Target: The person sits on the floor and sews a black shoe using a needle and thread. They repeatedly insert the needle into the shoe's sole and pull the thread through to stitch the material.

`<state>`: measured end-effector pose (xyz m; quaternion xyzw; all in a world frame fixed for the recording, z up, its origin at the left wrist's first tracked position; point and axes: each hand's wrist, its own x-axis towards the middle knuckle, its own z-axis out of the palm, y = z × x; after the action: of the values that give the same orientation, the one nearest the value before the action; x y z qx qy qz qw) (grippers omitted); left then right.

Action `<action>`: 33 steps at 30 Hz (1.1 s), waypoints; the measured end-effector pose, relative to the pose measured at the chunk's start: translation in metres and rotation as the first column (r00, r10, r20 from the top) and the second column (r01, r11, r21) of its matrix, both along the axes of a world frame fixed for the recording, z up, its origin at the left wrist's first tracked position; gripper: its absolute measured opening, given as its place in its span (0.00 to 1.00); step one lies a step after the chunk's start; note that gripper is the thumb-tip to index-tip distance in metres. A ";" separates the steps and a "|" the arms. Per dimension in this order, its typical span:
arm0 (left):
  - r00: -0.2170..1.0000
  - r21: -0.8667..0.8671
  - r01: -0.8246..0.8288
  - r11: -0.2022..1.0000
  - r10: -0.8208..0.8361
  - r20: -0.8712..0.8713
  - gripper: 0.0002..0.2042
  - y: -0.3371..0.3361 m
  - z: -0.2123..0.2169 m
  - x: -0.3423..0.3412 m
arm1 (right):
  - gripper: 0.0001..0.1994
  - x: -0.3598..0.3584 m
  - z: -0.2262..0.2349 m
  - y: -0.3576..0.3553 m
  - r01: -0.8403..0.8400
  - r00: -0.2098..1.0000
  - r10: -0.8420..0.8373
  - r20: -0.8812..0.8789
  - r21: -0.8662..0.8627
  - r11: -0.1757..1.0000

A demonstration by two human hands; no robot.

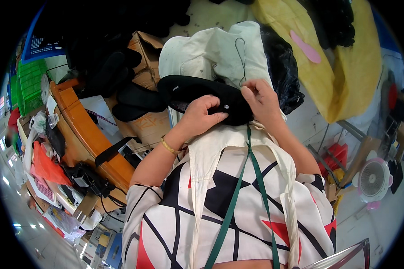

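A black slipper [184, 89] lies crosswise in front of me, over pale cloth. My left hand [202, 115] grips its near side, thumb and fingers curled at the opening. Between the hands a small shiny stud [226, 106] shows on the black upper. My right hand [259, 99] is at the slipper's right end, its thumb and forefinger pinched together. From that pinch a thin dark looped cord [244, 49] reaches away over the pale cloth [197, 51]. The right hand's other fingers are partly hidden.
More black slippers [141, 98] lie on a cardboard box [149, 125] to the left, beside an orange wooden edge [83, 116]. A black plastic bag [280, 67] is at the right. Yellow cloth [354, 85] bears a pink sole-shaped piece [306, 48]. A fan [373, 179] stands far right.
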<state>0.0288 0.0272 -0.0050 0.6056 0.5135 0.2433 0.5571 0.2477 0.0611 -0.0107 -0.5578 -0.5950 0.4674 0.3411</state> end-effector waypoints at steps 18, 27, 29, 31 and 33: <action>0.914 0.388 -0.361 0.848 0.405 -0.035 0.04 0.049 0.045 -0.018 | 0.19 0.141 0.051 0.103 0.506 0.591 -0.564 -0.577 -0.279 0.816; 0.925 0.333 0.136 0.933 0.001 -0.381 0.10 0.028 -0.037 0.026 | 0.10 0.074 -0.014 0.032 0.172 0.926 -0.236 -0.295 -0.226 0.959; 0.937 0.336 0.133 0.932 -0.007 -0.350 0.09 0.029 -0.039 0.017 | 0.07 0.052 -0.002 0.022 0.066 0.977 -0.104 -0.187 -0.198 0.978; 0.985 -0.023 -0.173 0.985 0.173 0.007 0.07 0.032 -0.037 0.004 | 0.07 0.042 -0.012 0.013 0.003 0.981 -0.039 -0.188 -0.187 0.982; 0.885 -0.275 -0.329 0.903 0.397 0.244 0.06 0.034 -0.032 -0.004 | 0.09 0.027 -0.010 0.007 -0.041 0.980 -0.015 -0.200 -0.276 0.960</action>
<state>0.0252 0.0613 -0.0375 0.3876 0.5539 0.3711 0.6365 0.2750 0.0679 -0.0205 -0.5465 -0.4895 0.6025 0.3141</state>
